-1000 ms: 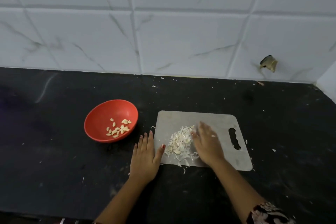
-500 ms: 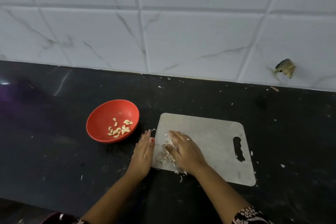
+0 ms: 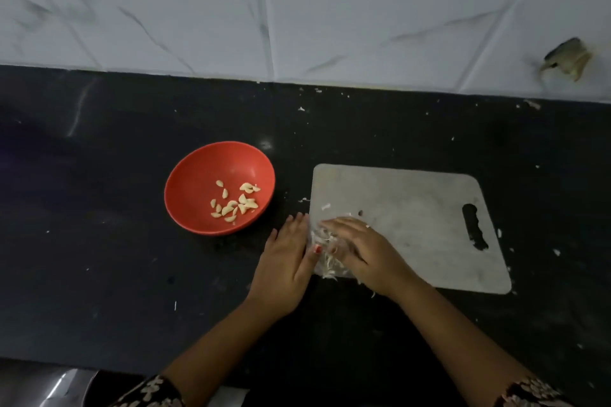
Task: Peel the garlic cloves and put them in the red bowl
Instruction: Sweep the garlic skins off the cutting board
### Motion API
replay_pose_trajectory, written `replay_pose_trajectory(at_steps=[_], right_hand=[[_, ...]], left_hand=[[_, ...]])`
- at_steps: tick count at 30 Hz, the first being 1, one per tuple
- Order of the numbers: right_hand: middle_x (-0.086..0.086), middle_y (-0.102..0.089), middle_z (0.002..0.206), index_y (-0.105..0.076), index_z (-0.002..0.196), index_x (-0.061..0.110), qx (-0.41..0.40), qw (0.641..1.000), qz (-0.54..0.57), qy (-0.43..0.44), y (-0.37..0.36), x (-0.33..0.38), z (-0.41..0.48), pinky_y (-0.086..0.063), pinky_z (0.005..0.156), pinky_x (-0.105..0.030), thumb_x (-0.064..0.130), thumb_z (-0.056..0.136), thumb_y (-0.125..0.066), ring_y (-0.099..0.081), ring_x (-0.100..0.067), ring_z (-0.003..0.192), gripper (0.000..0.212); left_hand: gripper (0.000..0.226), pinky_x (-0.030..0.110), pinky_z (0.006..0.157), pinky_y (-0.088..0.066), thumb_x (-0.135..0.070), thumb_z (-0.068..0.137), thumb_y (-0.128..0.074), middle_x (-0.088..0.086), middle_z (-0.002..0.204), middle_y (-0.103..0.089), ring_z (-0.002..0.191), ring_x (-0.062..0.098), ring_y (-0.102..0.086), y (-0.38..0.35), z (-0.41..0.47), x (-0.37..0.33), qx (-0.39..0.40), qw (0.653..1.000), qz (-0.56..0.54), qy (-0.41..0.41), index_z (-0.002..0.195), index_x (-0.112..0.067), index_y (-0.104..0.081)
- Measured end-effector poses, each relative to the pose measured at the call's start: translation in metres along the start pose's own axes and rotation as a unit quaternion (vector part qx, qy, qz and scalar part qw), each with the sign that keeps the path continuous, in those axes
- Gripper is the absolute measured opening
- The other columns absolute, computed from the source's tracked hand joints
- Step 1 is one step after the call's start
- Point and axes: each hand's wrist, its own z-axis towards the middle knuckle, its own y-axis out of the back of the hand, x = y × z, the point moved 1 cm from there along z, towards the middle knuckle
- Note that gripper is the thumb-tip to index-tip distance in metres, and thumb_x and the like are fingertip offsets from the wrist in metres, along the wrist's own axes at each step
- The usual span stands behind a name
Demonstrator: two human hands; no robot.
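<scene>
Seemingly you're on cleanup: your right hand point(image 3: 358, 249), fingers flat, presses the garlic skins point(image 3: 325, 263) against the cutting board's point(image 3: 413, 208) left edge, where your flat left hand point(image 3: 284, 266) waits. Peeled cloves point(image 3: 236, 203) lie in the red bowl point(image 3: 205, 172). Next, gather the skins without scattering them.

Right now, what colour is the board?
The board is plain light grey; the head view shows it best.

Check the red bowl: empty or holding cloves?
Not empty, far from full. The red bowl stands upright on the black counter, a small scatter of peeled garlic cloves lying in its bottom.
</scene>
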Motion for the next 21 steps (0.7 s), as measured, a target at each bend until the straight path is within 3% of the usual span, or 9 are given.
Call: replay_pose_trajectory(at_steps=[3,6,9,11,13,15,18,21], right_hand=[[0.010,-0.048,0.145,-0.049,0.141,0.025,-0.119,0.991,0.041,-0.041,-0.002,-0.006,-0.021,-0.034,0.113,-0.026,0.063,0.095,-0.036,-0.035,0.001,0.137,0.061],[0.006,-0.048,0.144,-0.045,0.144,0.020,-0.212,0.974,-0.009,-0.073,-0.006,-0.004,-0.034,-0.036,0.111,-0.026,0.064,0.096,-0.032,-0.039,-0.004,0.135,0.066],[0.006,-0.039,0.152,-0.034,0.150,0.023,-0.158,0.983,-0.059,-0.067,-0.017,0.009,-0.034,-0.034,0.115,-0.038,0.062,0.095,-0.034,-0.032,-0.008,0.141,0.068],[0.008,-0.028,0.158,-0.024,0.153,0.026,-0.146,0.984,-0.077,-0.066,-0.021,0.017,-0.032,-0.028,0.117,-0.034,0.060,0.092,-0.039,-0.022,-0.004,0.145,0.071],[0.007,-0.018,0.161,-0.018,0.154,0.030,-0.158,0.981,-0.084,-0.077,-0.023,0.022,-0.031,-0.022,0.114,-0.027,0.067,0.085,-0.045,-0.014,-0.004,0.146,0.082],[0.002,-0.009,0.162,-0.011,0.154,0.035,-0.154,0.976,-0.122,-0.093,-0.027,0.028,-0.028,-0.016,0.114,-0.029,0.074,0.076,-0.050,-0.009,-0.011,0.147,0.095],[-0.003,-0.006,0.163,-0.009,0.153,0.039,-0.133,0.964,-0.183,-0.136,-0.035,0.038,-0.012,-0.015,0.116,-0.036,0.075,0.070,-0.053,-0.008,-0.023,0.149,0.101],[-0.005,-0.029,0.156,-0.029,0.150,0.029,-0.133,0.956,-0.212,-0.154,-0.038,0.043,0.005,-0.025,0.119,-0.043,0.072,0.076,-0.040,-0.024,-0.025,0.144,0.086]], left_hand=[[0.085,0.017,0.115,0.009,-0.067,0.081,0.001,-0.008,0.161,-0.008,0.144,-0.004,0.004,-0.004,0.000,-0.005,0.022,0.999,-0.007,-0.021,0.153,-0.022,-0.009],[0.097,0.020,0.116,0.011,-0.079,0.077,0.009,-0.007,0.161,-0.009,0.143,-0.004,0.004,-0.010,0.004,-0.015,0.039,0.998,-0.023,-0.049,0.154,-0.022,-0.007],[0.081,0.026,0.120,0.008,-0.078,0.081,0.001,-0.014,0.160,-0.009,0.146,-0.003,-0.002,-0.015,0.005,-0.025,0.076,0.990,-0.099,-0.072,0.149,-0.034,0.005],[0.076,0.028,0.122,0.003,-0.083,0.079,-0.004,-0.021,0.158,-0.008,0.146,-0.003,-0.007,-0.013,0.005,-0.025,0.099,0.977,-0.182,-0.051,0.144,-0.045,0.011],[0.069,0.034,0.123,-0.010,-0.086,0.077,-0.013,-0.024,0.158,-0.011,0.146,0.001,-0.014,-0.006,0.006,-0.021,0.100,0.954,-0.282,-0.006,0.139,-0.061,0.006],[0.056,0.036,0.120,-0.022,-0.081,0.081,-0.023,-0.025,0.157,-0.015,0.143,-0.001,-0.023,0.005,0.006,-0.018,0.098,0.927,-0.363,0.016,0.132,-0.069,-0.003],[0.057,0.042,0.120,-0.023,-0.073,0.088,-0.018,-0.019,0.158,-0.013,0.142,-0.001,-0.020,0.020,0.006,-0.017,0.100,0.912,-0.397,0.035,0.140,-0.055,-0.003],[0.071,0.040,0.121,-0.018,-0.069,0.087,-0.018,-0.011,0.161,-0.014,0.145,0.005,-0.017,0.029,0.007,-0.013,0.106,0.910,-0.399,0.045,0.151,-0.039,-0.005]])
